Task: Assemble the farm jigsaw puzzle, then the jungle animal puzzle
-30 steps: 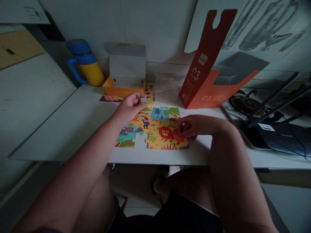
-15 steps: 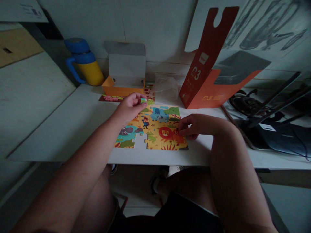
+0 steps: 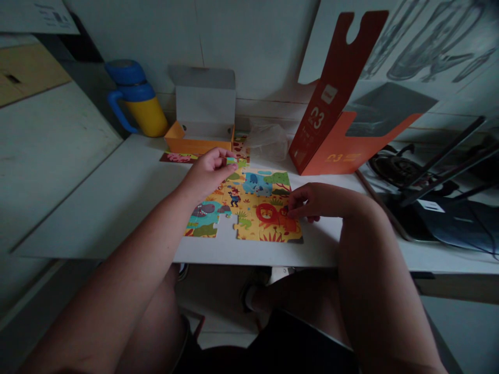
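Note:
A partly joined jigsaw puzzle (image 3: 268,205) with lions, elephants, a hippo and other animals lies on the white table (image 3: 97,208). There is a gap in its lower edge, between the hippo and the lizard. At its upper left, my left hand (image 3: 210,174) pinches a puzzle piece (image 3: 240,163) with green and light blue on it, between thumb and fingers. Whether that piece touches the others I cannot tell. My right hand (image 3: 315,200) is closed, fingers curled, with thumb and fingertips at the puzzle's right edge beside the lions.
Behind the puzzle stand an opened yellow box (image 3: 200,145), a crumpled clear plastic bag (image 3: 268,143) and a tall orange box (image 3: 331,156). Red patterned card (image 3: 175,157) lies by the yellow box. A blue-and-yellow jug (image 3: 146,114) is at back left, a gas stove (image 3: 397,169) at right.
The view has shifted very slightly. Both hands keep the same place and grip at the puzzle.

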`<action>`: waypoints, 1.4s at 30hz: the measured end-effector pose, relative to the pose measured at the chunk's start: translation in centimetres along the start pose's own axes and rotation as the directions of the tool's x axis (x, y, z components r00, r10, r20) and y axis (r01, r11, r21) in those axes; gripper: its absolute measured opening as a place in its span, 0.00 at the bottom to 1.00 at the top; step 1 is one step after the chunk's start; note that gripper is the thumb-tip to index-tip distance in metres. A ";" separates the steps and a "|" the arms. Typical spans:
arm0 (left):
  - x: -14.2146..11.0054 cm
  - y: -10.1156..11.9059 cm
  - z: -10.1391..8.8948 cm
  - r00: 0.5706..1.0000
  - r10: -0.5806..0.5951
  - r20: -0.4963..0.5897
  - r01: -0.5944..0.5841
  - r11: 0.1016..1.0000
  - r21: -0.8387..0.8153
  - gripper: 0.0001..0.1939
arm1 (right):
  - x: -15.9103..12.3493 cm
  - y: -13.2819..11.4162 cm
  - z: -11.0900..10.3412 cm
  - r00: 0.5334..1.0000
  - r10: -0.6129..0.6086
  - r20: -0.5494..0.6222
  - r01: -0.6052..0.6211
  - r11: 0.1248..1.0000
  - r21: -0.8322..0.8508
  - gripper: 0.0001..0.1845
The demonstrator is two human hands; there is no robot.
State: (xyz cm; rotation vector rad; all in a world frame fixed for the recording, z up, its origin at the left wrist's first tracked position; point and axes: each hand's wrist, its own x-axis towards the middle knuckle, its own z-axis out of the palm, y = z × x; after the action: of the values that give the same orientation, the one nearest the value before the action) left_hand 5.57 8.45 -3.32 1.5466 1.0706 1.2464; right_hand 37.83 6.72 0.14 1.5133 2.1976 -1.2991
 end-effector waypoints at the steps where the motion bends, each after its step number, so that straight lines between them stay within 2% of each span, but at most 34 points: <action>1: 0.0 0.0 0.0 1.000 -0.002 0.000 0.002 1.000 0.004 0.13 | 0.0 -0.1 0.0 1.000 -0.002 -0.001 0.002 1.000 -0.009 0.20; 13: -0.1 0.7 -0.6 0.999 -0.027 0.039 0.027 1.000 0.009 0.13 | 0.2 -1.3 0.6 0.998 -0.061 0.018 0.063 0.991 -0.121 0.18; 18: -0.2 0.8 -0.8 0.998 -0.032 0.051 0.031 0.999 0.020 0.13 | 0.1 -0.4 0.0 0.997 -0.032 -0.066 0.025 0.994 -0.104 0.22; 23: -0.2 0.8 -0.6 0.997 -0.059 0.057 0.058 0.998 0.024 0.14 | 0.3 0.1 -0.2 0.996 0.058 -0.064 -0.065 0.992 -0.109 0.23; 27: -0.3 0.9 -0.6 0.994 -0.085 0.066 0.083 0.996 0.033 0.14 | 0.2 0.0 -0.1 0.998 0.011 -0.061 -0.017 0.995 -0.101 0.24; 32: -0.4 1.2 -0.9 0.982 -0.111 0.153 0.107 0.994 0.035 0.15 | 0.4 0.3 0.0 0.997 0.017 -0.073 -0.027 0.991 -0.131 0.25; 36: -0.5 1.4 -1.4 0.974 -0.119 0.195 0.107 0.992 0.073 0.15 | 0.7 0.0 0.2 0.993 -0.027 -0.119 0.011 0.991 -0.132 0.26; 39: -0.7 1.5 -1.9 0.948 -0.156 0.277 0.134 0.986 0.096 0.15 | 1.2 -0.9 0.7 0.971 -0.099 -0.219 0.068 0.987 -0.142 0.23; 42: -1.1 1.8 -2.5 0.864 -0.247 0.438 0.186 0.967 0.176 0.13 | 1.7 -1.8 1.4 0.940 -0.175 -0.294 0.142 0.981 -0.131 0.22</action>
State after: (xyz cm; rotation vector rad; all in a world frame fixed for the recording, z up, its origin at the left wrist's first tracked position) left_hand 3.20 7.19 -1.52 1.6552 0.9886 0.6204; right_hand 35.07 6.63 -0.69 1.6161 2.5831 -1.0224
